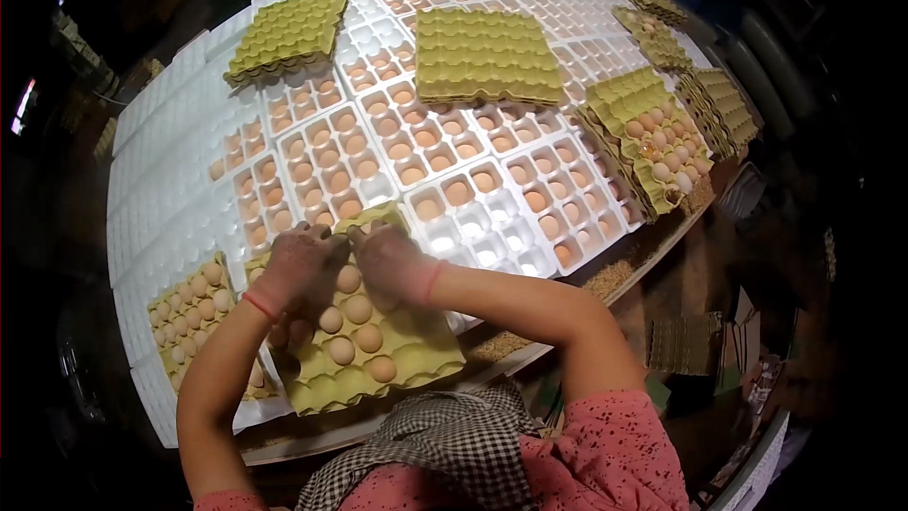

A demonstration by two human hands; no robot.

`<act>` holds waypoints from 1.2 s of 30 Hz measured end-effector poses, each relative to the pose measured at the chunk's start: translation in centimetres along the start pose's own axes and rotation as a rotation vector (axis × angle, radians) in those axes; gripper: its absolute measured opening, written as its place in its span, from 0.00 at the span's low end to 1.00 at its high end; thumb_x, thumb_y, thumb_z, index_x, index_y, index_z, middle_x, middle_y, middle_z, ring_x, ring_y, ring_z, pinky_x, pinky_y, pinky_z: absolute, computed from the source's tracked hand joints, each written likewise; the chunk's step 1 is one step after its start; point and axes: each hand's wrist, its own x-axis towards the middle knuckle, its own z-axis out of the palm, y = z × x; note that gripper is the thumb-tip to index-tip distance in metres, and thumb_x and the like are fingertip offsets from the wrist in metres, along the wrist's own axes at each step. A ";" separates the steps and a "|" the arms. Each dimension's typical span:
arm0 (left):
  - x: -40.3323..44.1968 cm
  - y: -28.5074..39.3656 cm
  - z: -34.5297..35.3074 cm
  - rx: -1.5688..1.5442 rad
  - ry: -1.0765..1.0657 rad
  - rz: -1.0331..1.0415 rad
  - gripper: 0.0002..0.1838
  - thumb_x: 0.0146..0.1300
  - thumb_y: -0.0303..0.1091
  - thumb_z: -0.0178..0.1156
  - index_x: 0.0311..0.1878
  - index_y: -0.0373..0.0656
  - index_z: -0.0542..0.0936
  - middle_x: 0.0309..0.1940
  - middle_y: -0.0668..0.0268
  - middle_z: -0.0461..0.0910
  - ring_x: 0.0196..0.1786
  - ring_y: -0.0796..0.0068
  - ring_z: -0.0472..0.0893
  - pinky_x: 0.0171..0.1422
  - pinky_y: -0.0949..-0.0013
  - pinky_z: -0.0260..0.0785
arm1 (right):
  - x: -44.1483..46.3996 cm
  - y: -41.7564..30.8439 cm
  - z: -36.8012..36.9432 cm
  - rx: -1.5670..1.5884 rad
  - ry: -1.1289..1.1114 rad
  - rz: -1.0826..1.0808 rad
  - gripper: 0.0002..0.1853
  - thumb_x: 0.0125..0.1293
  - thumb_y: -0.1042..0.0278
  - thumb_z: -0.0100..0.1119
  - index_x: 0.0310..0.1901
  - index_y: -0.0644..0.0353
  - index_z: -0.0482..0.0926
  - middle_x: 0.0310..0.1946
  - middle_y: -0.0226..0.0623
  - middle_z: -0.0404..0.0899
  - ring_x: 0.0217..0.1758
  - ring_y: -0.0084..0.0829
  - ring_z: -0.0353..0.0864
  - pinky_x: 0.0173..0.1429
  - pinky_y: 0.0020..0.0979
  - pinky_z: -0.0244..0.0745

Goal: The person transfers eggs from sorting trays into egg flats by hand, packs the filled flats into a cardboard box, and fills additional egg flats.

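Observation:
A yellow pulp egg tray (416,350) lies at the table's near edge, with several brown eggs (358,309) in its cups. Above its left part is my left hand (305,267), in a thin glove with a pink cuff, fingers curled downward. My right hand (390,263), gloved alike, is beside it over the tray's far part, also with bent fingers. The two hands nearly meet at the fingertips. Whatever is under the fingers is hidden by the hands. Just beyond the tray are white foam trays (402,197), many of their cells holding eggs.
Another yellow tray with eggs (189,317) lies at the left. Stacked yellow trays (487,55) and a second stack (287,33) rest on the foam trays farther back. At the right, a yellow tray (613,99) holds eggs, some apparently broken. Sawdust-like litter (610,277) lies along the table edge.

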 end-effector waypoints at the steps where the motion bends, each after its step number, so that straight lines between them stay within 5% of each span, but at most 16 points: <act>1: 0.0 -0.5 0.2 -0.046 0.010 -0.014 0.21 0.56 0.39 0.65 0.55 0.52 0.81 0.47 0.64 0.81 0.50 0.61 0.81 0.53 0.60 0.75 | 0.0 2.2 -5.7 0.189 -0.353 -0.076 0.24 0.56 0.53 0.64 0.52 0.56 0.83 0.52 0.45 0.80 0.51 0.41 0.82 0.47 0.42 0.74; 5: -0.8 0.1 -0.6 -0.669 0.192 -0.153 0.26 0.55 0.35 0.68 0.59 0.47 0.80 0.51 0.62 0.82 0.47 0.63 0.85 0.55 0.64 0.77 | -8.0 7.1 -5.6 0.728 0.126 0.433 0.23 0.57 0.49 0.67 0.52 0.47 0.82 0.53 0.44 0.80 0.48 0.43 0.85 0.50 0.41 0.79; 8: 2.5 5.4 -1.0 -0.533 0.306 0.081 0.26 0.55 0.39 0.69 0.59 0.49 0.79 0.53 0.61 0.81 0.50 0.61 0.84 0.57 0.62 0.77 | -12.3 11.3 -2.6 0.717 -0.004 0.727 0.22 0.61 0.47 0.65 0.53 0.47 0.81 0.53 0.43 0.80 0.49 0.43 0.85 0.53 0.39 0.80; 11: 8.2 9.2 1.6 -0.161 0.076 0.180 0.19 0.64 0.42 0.61 0.59 0.56 0.79 0.56 0.60 0.77 0.51 0.58 0.82 0.55 0.57 0.75 | -14.0 12.8 2.6 0.487 -0.012 0.651 0.22 0.63 0.48 0.64 0.55 0.48 0.80 0.52 0.43 0.80 0.48 0.44 0.85 0.53 0.39 0.80; 12: 9.7 9.2 4.5 -0.132 0.254 0.252 0.18 0.65 0.43 0.60 0.57 0.54 0.79 0.54 0.58 0.76 0.51 0.55 0.81 0.54 0.55 0.75 | -13.9 12.9 2.1 0.483 -0.004 0.640 0.22 0.63 0.48 0.64 0.55 0.48 0.80 0.52 0.43 0.80 0.48 0.44 0.85 0.53 0.39 0.80; 14: 9.7 11.3 1.0 -0.331 0.138 0.220 0.16 0.65 0.44 0.60 0.55 0.53 0.79 0.51 0.57 0.76 0.50 0.54 0.81 0.54 0.55 0.74 | -14.4 11.6 -0.5 0.696 0.117 0.868 0.21 0.63 0.52 0.64 0.56 0.47 0.80 0.50 0.41 0.80 0.49 0.42 0.84 0.52 0.40 0.79; 15: 9.5 12.0 1.6 -0.396 0.178 0.257 0.16 0.66 0.45 0.59 0.53 0.51 0.79 0.49 0.57 0.76 0.50 0.54 0.80 0.54 0.55 0.74 | -14.5 10.5 -1.6 0.743 0.306 0.847 0.17 0.63 0.58 0.64 0.53 0.47 0.80 0.50 0.38 0.79 0.49 0.40 0.83 0.50 0.41 0.79; 17: 9.3 12.9 4.1 -0.361 0.279 0.378 0.15 0.67 0.45 0.58 0.51 0.47 0.78 0.48 0.56 0.76 0.52 0.54 0.78 0.55 0.56 0.73 | -14.7 8.5 0.8 0.707 0.350 0.758 0.16 0.62 0.61 0.64 0.52 0.48 0.79 0.50 0.37 0.78 0.51 0.40 0.81 0.51 0.41 0.77; 19: 8.0 12.7 5.8 -0.227 0.140 0.338 0.17 0.67 0.44 0.57 0.53 0.45 0.78 0.49 0.55 0.77 0.54 0.56 0.78 0.57 0.56 0.73 | -14.6 7.0 3.5 0.449 0.305 0.576 0.14 0.60 0.66 0.64 0.49 0.49 0.78 0.51 0.36 0.75 0.55 0.43 0.75 0.56 0.46 0.73; 23: 2.3 6.1 1.1 -0.596 0.327 0.032 0.21 0.67 0.37 0.59 0.61 0.43 0.76 0.52 0.57 0.79 0.53 0.59 0.82 0.57 0.59 0.75 | -13.8 4.6 -0.1 0.586 0.452 0.522 0.17 0.60 0.65 0.65 0.52 0.50 0.79 0.49 0.37 0.78 0.54 0.42 0.75 0.57 0.45 0.70; 26: -2.2 1.8 0.8 -0.700 0.397 -0.253 0.22 0.65 0.30 0.61 0.63 0.43 0.76 0.53 0.58 0.81 0.52 0.63 0.84 0.56 0.64 0.77 | -9.6 1.2 -4.7 0.607 0.491 0.171 0.19 0.59 0.62 0.65 0.53 0.49 0.79 0.49 0.37 0.78 0.57 0.42 0.76 0.66 0.45 0.68; 28: -3.8 1.7 2.3 -0.598 0.316 -0.268 0.22 0.65 0.31 0.61 0.63 0.45 0.77 0.56 0.59 0.79 0.57 0.60 0.81 0.61 0.60 0.75 | -7.6 -0.9 -0.2 0.434 0.350 -0.012 0.20 0.58 0.60 0.66 0.53 0.48 0.80 0.49 0.37 0.77 0.60 0.43 0.75 0.69 0.48 0.66; 30: -4.9 2.4 3.5 -0.271 0.287 -0.021 0.21 0.65 0.35 0.60 0.62 0.49 0.78 0.59 0.61 0.77 0.62 0.56 0.76 0.66 0.56 0.70 | -7.1 -1.0 -1.1 0.476 0.390 0.024 0.19 0.58 0.62 0.66 0.53 0.48 0.79 0.49 0.38 0.77 0.56 0.43 0.77 0.64 0.46 0.72; 32: -4.5 2.5 4.7 -0.208 0.162 -0.038 0.21 0.66 0.39 0.59 0.62 0.52 0.78 0.62 0.61 0.75 0.65 0.53 0.71 0.68 0.54 0.67 | -7.8 -0.8 -3.4 1.179 0.290 0.255 0.17 0.58 0.66 0.64 0.50 0.51 0.79 0.47 0.40 0.76 0.49 0.42 0.81 0.54 0.42 0.78; 34: -3.8 2.8 4.8 -0.126 0.213 0.003 0.22 0.62 0.37 0.57 0.61 0.48 0.77 0.54 0.56 0.77 0.58 0.55 0.73 0.65 0.58 0.66 | -9.0 -1.6 -5.7 1.157 0.299 0.216 0.14 0.59 0.65 0.65 0.46 0.54 0.76 0.47 0.42 0.75 0.38 0.43 0.83 0.43 0.40 0.80; 36: -4.0 2.2 5.1 -0.089 0.118 -0.040 0.22 0.66 0.34 0.57 0.64 0.52 0.76 0.60 0.57 0.76 0.61 0.56 0.75 0.64 0.58 0.70 | -9.5 -3.7 -8.1 0.981 0.146 0.043 0.16 0.58 0.59 0.67 0.45 0.53 0.74 0.49 0.42 0.74 0.33 0.45 0.82 0.38 0.42 0.80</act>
